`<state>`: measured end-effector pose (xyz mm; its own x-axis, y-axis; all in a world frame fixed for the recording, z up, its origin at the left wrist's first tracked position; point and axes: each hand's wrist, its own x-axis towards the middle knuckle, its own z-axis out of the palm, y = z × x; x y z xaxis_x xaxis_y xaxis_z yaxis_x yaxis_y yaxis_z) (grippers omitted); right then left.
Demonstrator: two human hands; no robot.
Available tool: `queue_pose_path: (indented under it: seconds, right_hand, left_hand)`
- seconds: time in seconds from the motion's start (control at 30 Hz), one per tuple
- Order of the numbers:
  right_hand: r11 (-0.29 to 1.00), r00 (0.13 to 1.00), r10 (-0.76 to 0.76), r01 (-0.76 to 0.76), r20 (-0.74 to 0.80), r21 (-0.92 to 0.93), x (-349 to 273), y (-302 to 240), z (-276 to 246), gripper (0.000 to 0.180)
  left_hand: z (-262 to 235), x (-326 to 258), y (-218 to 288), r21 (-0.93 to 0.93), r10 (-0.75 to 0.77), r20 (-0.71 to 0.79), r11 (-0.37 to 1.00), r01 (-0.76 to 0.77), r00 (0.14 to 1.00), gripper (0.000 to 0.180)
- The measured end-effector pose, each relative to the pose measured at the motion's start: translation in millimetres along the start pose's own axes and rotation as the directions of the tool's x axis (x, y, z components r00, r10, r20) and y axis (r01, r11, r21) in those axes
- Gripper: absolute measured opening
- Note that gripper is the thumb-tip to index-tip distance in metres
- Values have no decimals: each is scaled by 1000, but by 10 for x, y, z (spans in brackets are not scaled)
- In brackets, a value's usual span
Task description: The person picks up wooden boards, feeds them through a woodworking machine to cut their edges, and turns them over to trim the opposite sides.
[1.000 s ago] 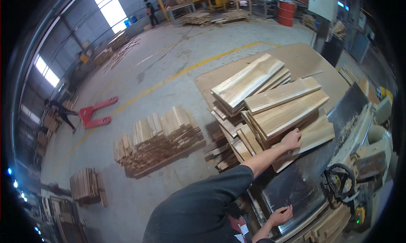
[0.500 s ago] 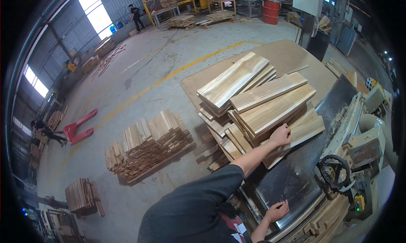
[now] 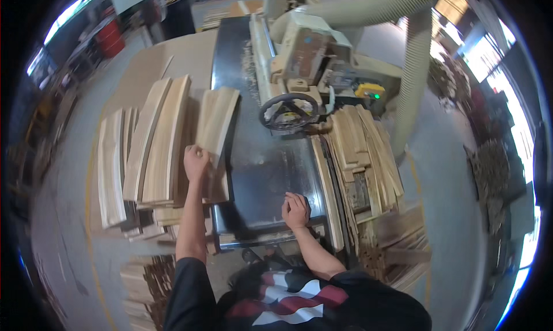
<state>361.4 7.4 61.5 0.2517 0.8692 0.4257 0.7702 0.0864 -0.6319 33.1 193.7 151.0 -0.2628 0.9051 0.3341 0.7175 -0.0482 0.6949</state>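
Observation:
Pale wooden boards (image 3: 167,138) are piled on the left side of a black machine table (image 3: 268,175). My left hand (image 3: 197,160) is at the pile's right side, its bent fingers closed on the edge of a wooden board (image 3: 218,121) that lies partly on the black surface. The fingertips are partly hidden. Over the near right part of the table, my right hand (image 3: 296,210) hangs with loosely bent fingers and holds nothing. Whether it touches the table I cannot tell.
A woodworking machine (image 3: 308,49) with a black handwheel (image 3: 288,113) stands beyond my hands. A ridged hose (image 3: 413,72) runs down on its right. More wooden strips (image 3: 368,158) are stacked right of the table. A red drum (image 3: 109,37) stands far left.
My view has swung to the right, so the machine and table are now straight ahead. My left hand remains at the boards and my right hand over the black table.

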Motion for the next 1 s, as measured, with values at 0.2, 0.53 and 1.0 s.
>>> queue_pose_path:
  seconds: [0.2, 0.53, 1.0]
  right_hand:
    - [989, 983, -147, 145, -106, -25, 88, 114, -349, 7]
    - [993, 989, -120, 119, -81, -10, -66, -53, -195, 7]
    - [985, 984, -170, 168, -56, -30, -18, 17, -162, 8]
  left_hand:
    - [371, -39, 525, -32, 49, 19, 998, -48, 999, 21]
    - [252, -54, 126, -28, 18, -44, 999, -19, 999, 20]
    - [212, -59, 273, -29, 9, -33, 1000, -10, 999, 22]
